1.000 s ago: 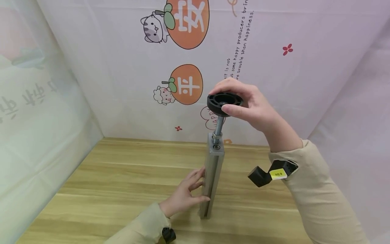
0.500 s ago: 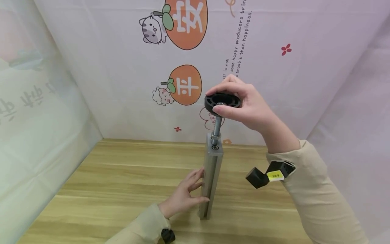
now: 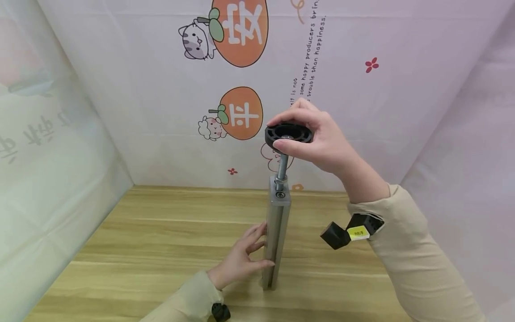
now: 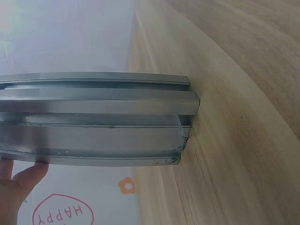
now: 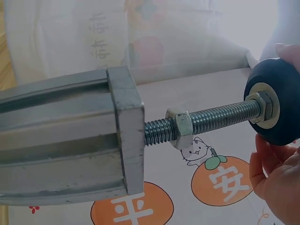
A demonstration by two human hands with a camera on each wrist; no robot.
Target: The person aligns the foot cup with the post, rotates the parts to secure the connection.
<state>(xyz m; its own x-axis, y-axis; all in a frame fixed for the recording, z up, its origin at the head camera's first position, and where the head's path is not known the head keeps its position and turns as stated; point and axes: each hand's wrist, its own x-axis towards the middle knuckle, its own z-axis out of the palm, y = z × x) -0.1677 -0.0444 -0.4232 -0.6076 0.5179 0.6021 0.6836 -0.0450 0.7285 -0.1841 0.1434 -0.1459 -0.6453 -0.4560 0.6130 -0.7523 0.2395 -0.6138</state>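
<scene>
Checking this against a second ago, our whole view has drifted a little: the printed back wall (image 3: 161, 112) sits slightly further left, so we'd blame head movement for most of it. Fabric side walls (image 3: 470, 188) hem us in, and the wood-grain table (image 3: 161, 241) runs up to the back one. Our metal profile (image 3: 276, 235) stands on end on that table, and it doesn't look like it's budged. The left hand (image 3: 239, 261) has it low down, thumb on the near side, fingers along the far side; can't tell how firmly. Up top, the right hand (image 3: 323, 138) is only as open as the black foot (image 5: 287, 108) it holds, fingers on the far rim, thumb across the near edge. That thumb is the real change: it's crept left along the rim, which we'd read as a turn rather than a lift. The threaded rod (image 5: 225, 116) still joins foot to profile, and the loose-looking nut (image 5: 181, 129) sits partway along, clear of the end plate (image 5: 129, 131).
</scene>
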